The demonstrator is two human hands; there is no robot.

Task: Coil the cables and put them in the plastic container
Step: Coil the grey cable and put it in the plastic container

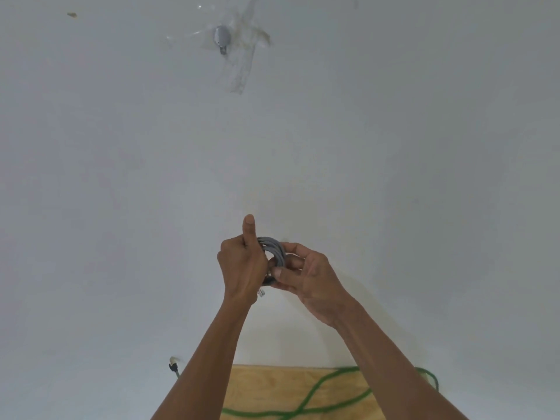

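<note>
A grey cable (272, 247), wound into a small coil, is held up in front of a white wall between both hands. My left hand (242, 265) grips the coil's left side with its fingers curled and the thumb pointing straight up. My right hand (306, 274) pinches the coil's right side between thumb and fingers. A clear plug (261, 292) of the cable pokes out below my left hand. A green cable (315, 395) lies uncoiled in loose curves on a wooden surface (266, 386) at the bottom. No plastic container is in view.
The white wall (121, 177) fills most of the view. A grey fitting (222, 37) under peeling clear tape sits high on the wall. A dark cable end with a plug (173, 367) sticks out at the lower left beside my left forearm.
</note>
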